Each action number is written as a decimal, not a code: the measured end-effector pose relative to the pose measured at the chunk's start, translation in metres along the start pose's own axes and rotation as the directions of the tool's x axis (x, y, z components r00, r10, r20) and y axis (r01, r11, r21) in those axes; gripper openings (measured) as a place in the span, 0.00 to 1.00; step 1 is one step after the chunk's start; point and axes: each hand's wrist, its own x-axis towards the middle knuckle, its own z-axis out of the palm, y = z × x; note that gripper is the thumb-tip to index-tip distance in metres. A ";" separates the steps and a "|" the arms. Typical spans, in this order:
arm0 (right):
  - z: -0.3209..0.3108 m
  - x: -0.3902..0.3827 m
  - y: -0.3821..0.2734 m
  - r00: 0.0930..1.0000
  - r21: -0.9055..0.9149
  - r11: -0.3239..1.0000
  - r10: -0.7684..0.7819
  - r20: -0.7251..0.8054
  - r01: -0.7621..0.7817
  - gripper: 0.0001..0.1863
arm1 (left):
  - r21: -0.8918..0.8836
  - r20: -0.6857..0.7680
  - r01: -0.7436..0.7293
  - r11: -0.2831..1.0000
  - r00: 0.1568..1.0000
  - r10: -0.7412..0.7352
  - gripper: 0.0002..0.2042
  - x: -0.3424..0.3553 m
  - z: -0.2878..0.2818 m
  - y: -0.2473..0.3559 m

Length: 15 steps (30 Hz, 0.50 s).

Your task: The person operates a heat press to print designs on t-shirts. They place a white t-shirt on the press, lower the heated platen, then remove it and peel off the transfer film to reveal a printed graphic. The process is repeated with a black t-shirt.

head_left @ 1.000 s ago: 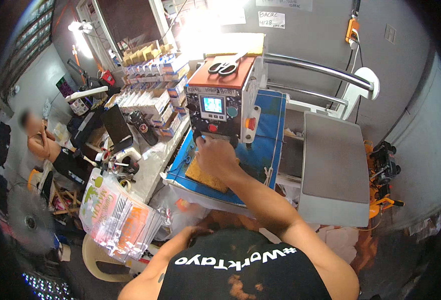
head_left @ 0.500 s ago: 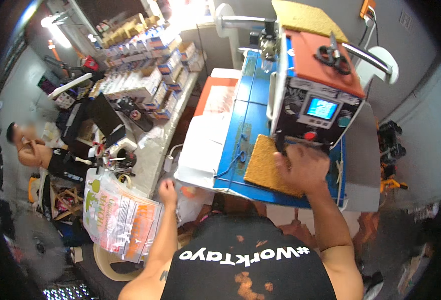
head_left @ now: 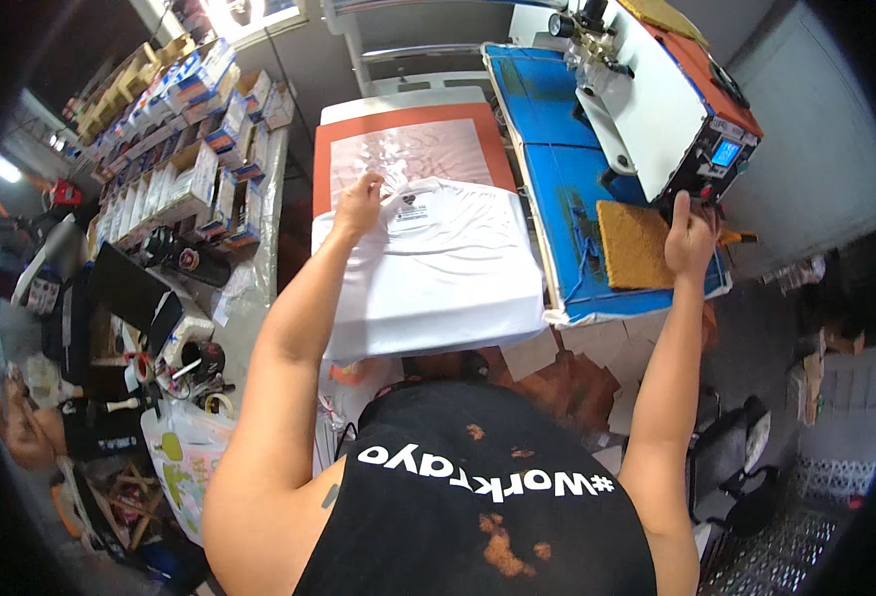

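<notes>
A white T-shirt with a small dark print below its collar lies over a platen with an orange-red pad. At the shirt's upper edge, left of the collar, my left hand is closed, fingertips pinched on the fabric. My right hand is at the front of a heat press head, curled with its thumb up; what lies inside its fingers is hidden. Beside that hand is a square brown pad, resting on a blue platen under the press head.
On the left, a table holds stacked cartons and a black laptop. A filled plastic bag hangs near my left elbow. Another person is at the far left. Scissors lie atop the press.
My left hand has risen from beside my body to the shirt's collar area. The view has shifted, bringing the whole shirt into sight. My right hand stays at the press front.
</notes>
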 end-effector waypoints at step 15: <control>-0.004 0.026 0.100 0.986 -0.318 0.934 0.156 -0.058 -0.166 0.32 | -0.378 0.340 -0.026 0.925 0.926 0.166 0.14 0.036 -0.023 0.149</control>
